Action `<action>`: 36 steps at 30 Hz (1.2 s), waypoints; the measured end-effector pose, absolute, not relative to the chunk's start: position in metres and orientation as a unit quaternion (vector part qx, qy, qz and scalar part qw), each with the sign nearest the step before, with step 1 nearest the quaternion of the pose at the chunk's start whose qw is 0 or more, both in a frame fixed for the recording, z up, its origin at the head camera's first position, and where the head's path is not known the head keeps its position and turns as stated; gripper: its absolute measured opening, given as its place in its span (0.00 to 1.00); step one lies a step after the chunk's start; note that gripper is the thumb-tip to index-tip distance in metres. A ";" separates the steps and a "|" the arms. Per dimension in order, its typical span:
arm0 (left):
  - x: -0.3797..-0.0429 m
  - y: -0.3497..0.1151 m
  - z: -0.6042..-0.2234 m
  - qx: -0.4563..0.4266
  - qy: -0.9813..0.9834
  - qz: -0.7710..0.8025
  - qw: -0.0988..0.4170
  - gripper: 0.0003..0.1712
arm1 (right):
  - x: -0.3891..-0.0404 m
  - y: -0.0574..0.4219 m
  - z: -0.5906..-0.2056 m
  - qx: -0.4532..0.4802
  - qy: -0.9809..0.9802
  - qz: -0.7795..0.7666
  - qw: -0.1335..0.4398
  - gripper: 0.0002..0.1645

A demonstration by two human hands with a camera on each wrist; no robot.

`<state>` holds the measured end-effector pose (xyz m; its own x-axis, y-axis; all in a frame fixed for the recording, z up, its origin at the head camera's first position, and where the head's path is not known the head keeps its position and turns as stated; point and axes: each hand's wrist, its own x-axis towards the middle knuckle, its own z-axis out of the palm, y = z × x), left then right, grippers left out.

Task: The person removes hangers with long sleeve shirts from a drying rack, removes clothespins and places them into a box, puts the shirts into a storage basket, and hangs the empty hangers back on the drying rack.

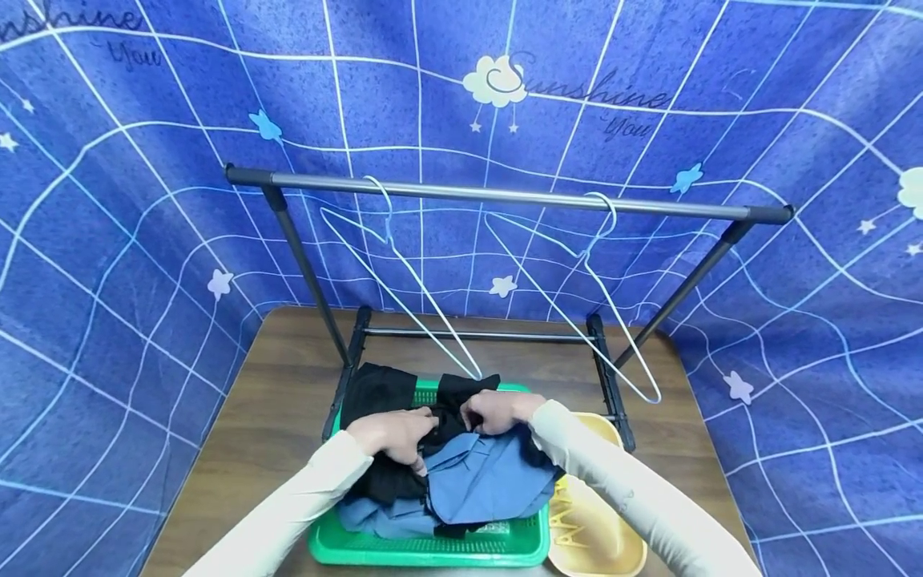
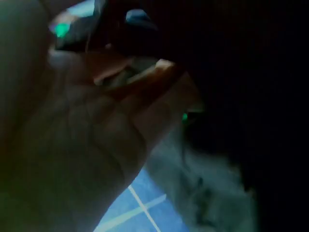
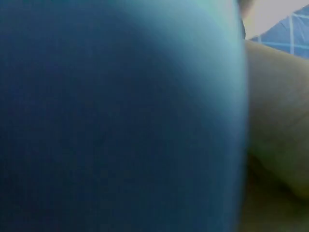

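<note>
Black clothing (image 1: 382, 389) and blue clothing (image 1: 490, 481) lie heaped in a green plastic basket (image 1: 425, 553). At the left of the heap, my left hand (image 1: 397, 435) grips a black garment, thumb toward me. My right hand (image 1: 497, 410) has curled fingers and pinches black cloth just above the blue piece. Dark cloth (image 2: 227, 72) blocks much of the left wrist view, where the palm (image 2: 87, 125) shows dimly. Blue cloth (image 3: 120, 121) covers most of the right wrist view, hiding those fingertips.
A rack with a metal bar (image 1: 476, 193) stands behind the basket. Two light blue hangers, a left one (image 1: 433, 300) and a right one (image 1: 613, 308), hang from it. A yellow basket (image 1: 598, 553) sits right of the green one on the wooden table (image 1: 252, 425). Blue patterned curtain (image 1: 447, 96) surrounds the table.
</note>
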<state>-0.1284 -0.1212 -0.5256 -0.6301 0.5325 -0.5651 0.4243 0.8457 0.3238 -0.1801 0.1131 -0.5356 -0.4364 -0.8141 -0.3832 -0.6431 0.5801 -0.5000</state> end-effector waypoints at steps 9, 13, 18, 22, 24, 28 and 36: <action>-0.143 -0.164 -0.496 0.302 0.881 0.261 0.255 0.24 | -0.183 0.126 -0.496 -0.385 0.884 -0.174 0.201 0.10; -0.163 -0.178 -0.500 0.257 0.918 0.272 0.131 0.21 | -0.198 0.127 -0.494 -0.357 0.890 -0.238 0.155 0.07; -0.190 -0.190 -0.517 0.105 0.970 0.190 0.105 0.23 | -0.223 0.122 -0.513 -0.272 0.921 -0.240 0.140 0.18; -0.200 -0.198 -0.531 0.035 0.965 0.151 0.210 0.41 | -0.237 0.122 -0.530 -0.240 0.912 -0.231 0.240 0.25; -0.202 -0.200 -0.536 0.022 0.960 0.163 0.228 0.40 | -0.243 0.123 -0.535 -0.249 0.890 -0.253 0.287 0.22; -0.205 -0.200 -0.541 0.029 0.963 0.211 0.164 0.25 | -0.250 0.125 -0.536 -0.289 0.851 -0.314 0.307 0.17; -0.193 -0.195 -0.528 0.067 0.948 0.310 0.031 0.15 | -0.236 0.122 -0.514 -0.289 0.894 -0.295 0.172 0.10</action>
